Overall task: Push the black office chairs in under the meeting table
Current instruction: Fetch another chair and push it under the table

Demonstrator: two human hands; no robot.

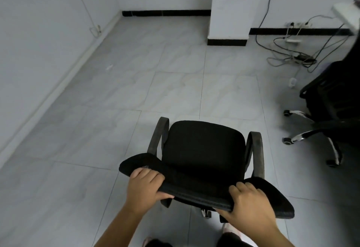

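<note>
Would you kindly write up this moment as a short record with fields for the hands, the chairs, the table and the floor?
left hand: grips the backrest top of the near chair
right hand: grips the same backrest, further right
near chair: faces away from the person, on open floor
second chair: at the right edge, untouched
table: white corner at far right; the near chair is not under it
floor: cables lie near the far wall

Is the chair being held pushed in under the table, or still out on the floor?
Out. The chair stands on open floor tiles, both hands gripping its backrest; no table over it.
</note>
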